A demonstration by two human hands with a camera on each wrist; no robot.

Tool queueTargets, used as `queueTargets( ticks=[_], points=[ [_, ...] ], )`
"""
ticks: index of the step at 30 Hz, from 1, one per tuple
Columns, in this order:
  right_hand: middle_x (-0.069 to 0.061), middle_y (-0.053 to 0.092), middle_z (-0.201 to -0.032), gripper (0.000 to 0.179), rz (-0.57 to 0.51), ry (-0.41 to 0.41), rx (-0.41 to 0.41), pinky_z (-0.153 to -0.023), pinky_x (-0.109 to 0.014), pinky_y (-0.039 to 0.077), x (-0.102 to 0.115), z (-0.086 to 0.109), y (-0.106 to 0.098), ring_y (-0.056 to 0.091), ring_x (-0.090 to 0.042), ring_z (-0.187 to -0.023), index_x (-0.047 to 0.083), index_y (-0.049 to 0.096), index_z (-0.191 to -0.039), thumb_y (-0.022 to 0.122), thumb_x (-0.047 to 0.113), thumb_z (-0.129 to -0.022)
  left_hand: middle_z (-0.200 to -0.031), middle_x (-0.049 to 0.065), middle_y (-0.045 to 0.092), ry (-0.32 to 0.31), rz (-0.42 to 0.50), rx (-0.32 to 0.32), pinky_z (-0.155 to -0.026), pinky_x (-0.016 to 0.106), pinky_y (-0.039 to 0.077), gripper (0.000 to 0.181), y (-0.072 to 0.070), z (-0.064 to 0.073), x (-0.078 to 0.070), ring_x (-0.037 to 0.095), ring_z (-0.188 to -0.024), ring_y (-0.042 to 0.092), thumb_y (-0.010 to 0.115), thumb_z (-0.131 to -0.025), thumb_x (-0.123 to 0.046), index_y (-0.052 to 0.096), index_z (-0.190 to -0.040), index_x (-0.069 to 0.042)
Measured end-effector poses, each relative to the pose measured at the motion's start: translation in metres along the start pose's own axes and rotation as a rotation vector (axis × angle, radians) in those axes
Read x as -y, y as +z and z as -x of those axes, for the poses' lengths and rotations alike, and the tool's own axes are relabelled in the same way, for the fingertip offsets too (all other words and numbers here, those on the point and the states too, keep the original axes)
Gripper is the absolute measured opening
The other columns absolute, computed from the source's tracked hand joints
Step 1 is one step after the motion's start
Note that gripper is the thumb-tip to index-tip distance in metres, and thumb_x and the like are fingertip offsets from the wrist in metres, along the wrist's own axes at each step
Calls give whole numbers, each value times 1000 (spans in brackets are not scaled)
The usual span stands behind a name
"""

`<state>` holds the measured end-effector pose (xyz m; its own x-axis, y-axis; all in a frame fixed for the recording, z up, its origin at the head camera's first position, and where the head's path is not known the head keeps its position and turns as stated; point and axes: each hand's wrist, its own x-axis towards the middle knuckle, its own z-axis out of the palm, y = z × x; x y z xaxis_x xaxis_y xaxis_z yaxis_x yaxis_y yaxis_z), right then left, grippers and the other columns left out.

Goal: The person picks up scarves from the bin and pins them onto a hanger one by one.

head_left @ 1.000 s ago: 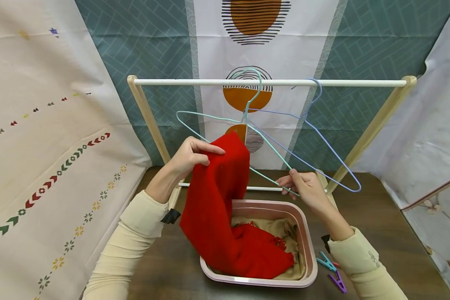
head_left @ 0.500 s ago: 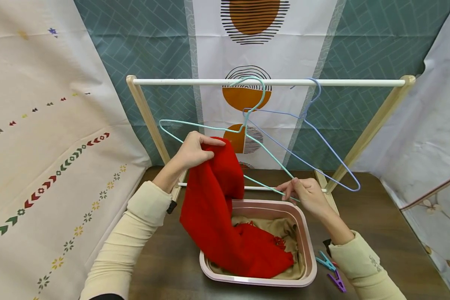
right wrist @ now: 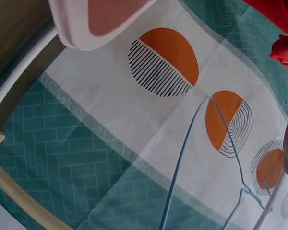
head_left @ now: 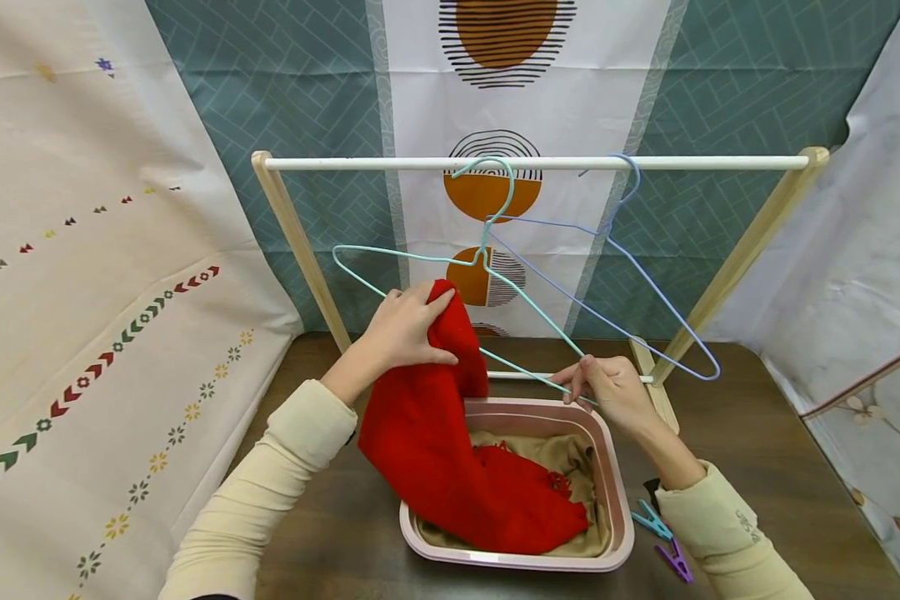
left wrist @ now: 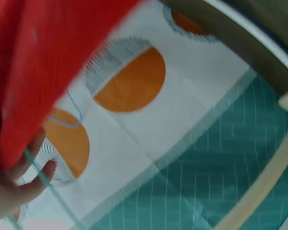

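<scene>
My left hand [head_left: 408, 329] grips the upper end of a red scarf [head_left: 435, 433], thumb and fingers spread over the cloth. The scarf drapes through a mint-green hanger [head_left: 528, 300] and down into a pink basin [head_left: 615, 517], its fringe inside. With thumb and fingers, my right hand [head_left: 615, 392] pinches the hanger's right corner. The hanger's hook is at the white rail [head_left: 330, 164]; whether it rests on it I cannot tell. In the left wrist view, the fingers [left wrist: 31, 189] are beside the mint wire, under the red cloth [left wrist: 48, 57].
A blue hanger [head_left: 660, 292] hangs from the rail at right. The rack has wooden side posts [head_left: 750, 258]. Brown cloth [head_left: 566, 454] lies under the scarf in the basin. Turquoise [head_left: 651, 521] and purple [head_left: 675, 560] clothespins lie by the right sleeve. Patterned curtains [head_left: 322, 100] surround the table.
The mint hanger has dropped slightly and tilted, with the right hand lowering along with it. The left hand has shifted to the right and spread wider over the scarf's top.
</scene>
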<state>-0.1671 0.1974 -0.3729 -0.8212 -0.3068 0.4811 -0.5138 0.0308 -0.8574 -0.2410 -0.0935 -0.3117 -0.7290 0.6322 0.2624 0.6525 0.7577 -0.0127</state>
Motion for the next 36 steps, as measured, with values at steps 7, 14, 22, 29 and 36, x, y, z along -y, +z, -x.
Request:
queueTargets(
  ticks=[7, 14, 22, 29, 36],
  points=[
    [-4, 69, -80, 54, 22, 65, 28, -67, -21, 51, 4, -3, -1, 64, -13, -68, -5, 55, -57, 33, 22, -99, -90, 6, 63, 210, 167, -196, -76, 35, 47, 17, 11, 2, 2, 22, -84, 57, 74, -75, -11, 73, -92, -10],
    [4, 67, -75, 55, 88, 116, 64, -69, -22, 50, 4, -2, -3, 63, -9, -82, -3, 56, -56, 30, 19, -100, -92, 9, 66, 118, 670, -207, -74, 31, 48, 15, 12, 2, 11, 20, -83, 58, 70, -77, -3, 73, -92, -3],
    [3, 66, -68, 54, 114, 96, 91, -65, -24, 50, -4, 4, -2, 64, -8, -81, -4, 56, -55, 31, 14, -100, -91, 13, 66, -104, 963, -383, -69, 27, 46, 15, 9, -2, 6, 19, -82, 57, 69, -79, -5, 71, -93, 1],
    [-3, 66, -68, 53, 145, -12, 128, -50, -25, 45, -8, 8, 0, 64, -9, -76, 0, 57, -54, 32, 10, -100, -87, 14, 66, -268, 1176, -614, -67, 22, 43, 16, 15, -11, -5, 11, -77, 55, 67, -80, -2, 68, -92, 10],
    [-11, 66, -69, 50, 154, -46, 185, -41, -25, 38, -8, 12, -2, 63, -10, -70, 3, 57, -53, 31, -7, -94, -101, 17, 64, -449, 936, -715, -78, 30, 44, 22, 20, -24, -10, 25, -90, 58, 67, -81, -8, 69, -100, 3]
  ],
)
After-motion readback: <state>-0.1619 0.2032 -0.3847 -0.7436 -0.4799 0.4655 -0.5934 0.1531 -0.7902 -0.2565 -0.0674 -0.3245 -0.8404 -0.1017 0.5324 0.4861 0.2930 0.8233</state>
